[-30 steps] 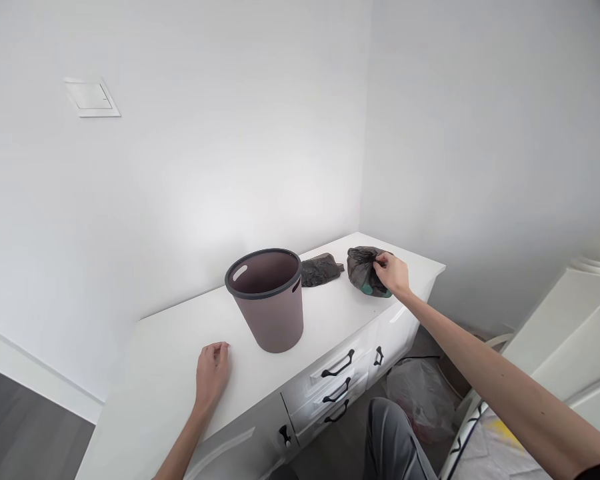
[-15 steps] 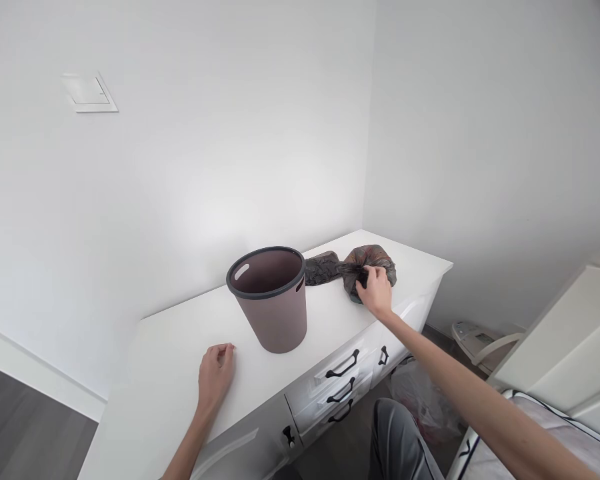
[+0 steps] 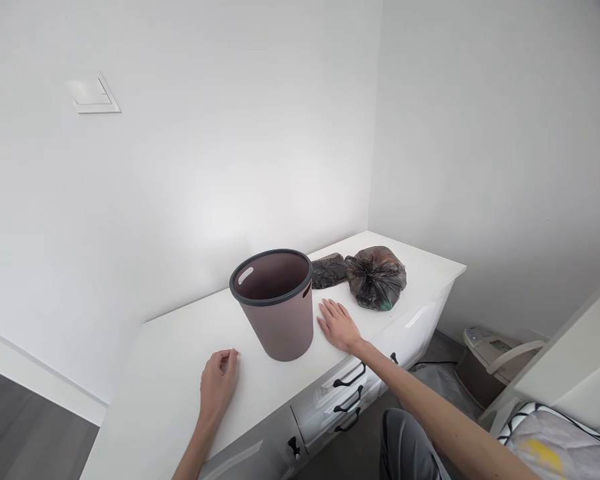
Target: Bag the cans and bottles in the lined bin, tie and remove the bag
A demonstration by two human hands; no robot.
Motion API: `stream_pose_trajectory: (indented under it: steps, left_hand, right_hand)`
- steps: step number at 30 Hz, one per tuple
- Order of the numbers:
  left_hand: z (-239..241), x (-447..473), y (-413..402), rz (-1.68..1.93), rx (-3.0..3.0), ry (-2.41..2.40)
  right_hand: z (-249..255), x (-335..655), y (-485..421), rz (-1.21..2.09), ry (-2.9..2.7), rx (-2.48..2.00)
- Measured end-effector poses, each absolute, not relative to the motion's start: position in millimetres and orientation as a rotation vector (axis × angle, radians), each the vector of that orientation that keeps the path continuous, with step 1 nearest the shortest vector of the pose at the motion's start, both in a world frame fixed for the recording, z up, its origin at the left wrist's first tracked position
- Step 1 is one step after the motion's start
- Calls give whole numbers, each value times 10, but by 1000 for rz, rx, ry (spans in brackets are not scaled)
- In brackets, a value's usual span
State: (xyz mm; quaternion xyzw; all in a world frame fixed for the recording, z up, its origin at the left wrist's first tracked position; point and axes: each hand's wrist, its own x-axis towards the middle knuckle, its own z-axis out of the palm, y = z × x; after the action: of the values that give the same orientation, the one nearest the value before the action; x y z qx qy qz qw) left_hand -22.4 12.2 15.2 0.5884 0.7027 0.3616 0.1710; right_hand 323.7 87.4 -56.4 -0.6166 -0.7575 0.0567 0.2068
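Observation:
A mauve waste bin (image 3: 279, 308) with a dark rim stands upright and empty-looking on a white dresser top (image 3: 180, 353). My right hand (image 3: 338, 325) lies flat and open on the top just right of the bin, holding nothing. A tied dark plastic bag (image 3: 377, 278) with something green inside rests behind that hand, apart from it. A smaller crumpled dark bag (image 3: 329, 270) lies between the tied bag and the bin. My left hand (image 3: 218, 381) rests on the top in front-left of the bin, fingers loosely curled, holding nothing.
The dresser has drawers with black handles (image 3: 349, 379) along its front and fits into a white wall corner. A pale appliance (image 3: 495, 347) sits on the floor at right, beside white furniture (image 3: 570, 373). A switch plate (image 3: 93, 93) is on the left wall.
My right hand let go of the tied bag, left it on the top, and moved left and nearer to lie flat beside the bin. The left hand stayed put.

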Motion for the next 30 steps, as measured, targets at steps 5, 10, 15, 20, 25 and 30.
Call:
stream_pose_trajectory:
  steps: [5,10,15,20,25,30]
  left_hand:
    - [105,-254,171,1010,1634,1986]
    - [180,-219,144,1003,1647,2002]
    - [204,-192,116,1004,1680,1994]
    - [177,-194,124,985,1674,1998]
    - [270,-141,92,993,1667,2004]
    - [352,-86,42,1011,1669,1994]
  right_hand:
    - [-497,3240,896,197,-2142,-1772]
    - [-432,3213,858,206,-2139,-1777]
    - [-430,3216,873,226,-2135,-1781]
    - [-419,3229,874,217,-2132,-1769]
    - [-321,3215,877,231,-2125,-1786]
    - [-229,3177,991,182,-2052,-1844]
